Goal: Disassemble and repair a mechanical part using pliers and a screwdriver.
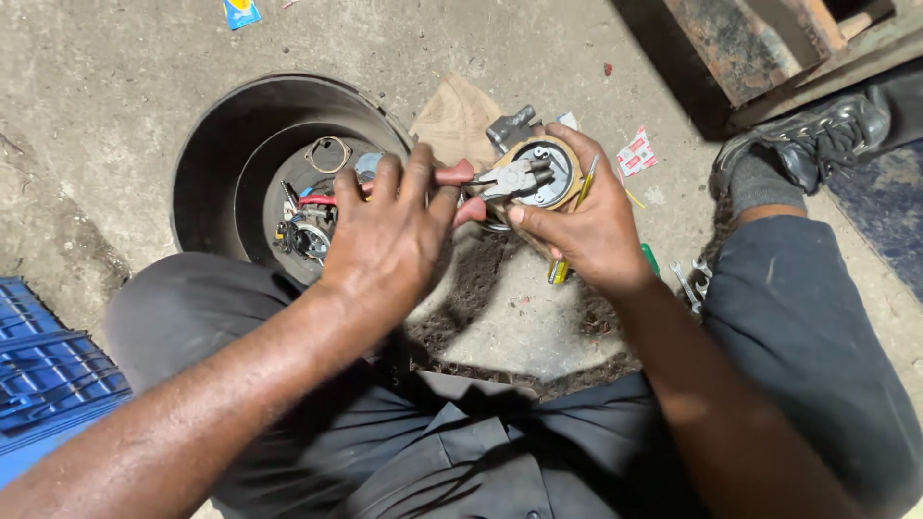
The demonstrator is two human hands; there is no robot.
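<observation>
My left hand point(389, 231) is closed around the red handles of a pair of pliers point(500, 181). The plier jaws rest on a round metal part point(548, 173) with a tan ring around its rim. My right hand point(588, 226) grips that round part from the right and underneath, thumb near the plier head. A grey fitting point(510, 128) sticks out at the top of the part. Both hands are held above the ground between my knees.
A dark round drum point(231, 163) on the left holds wires, a ring and small parts. A tan rag point(457, 115) lies behind the hands. A yellow-handled screwdriver point(562, 264), a green tool and small spanners point(690, 281) lie on the concrete. My shoe point(817, 135) is at upper right.
</observation>
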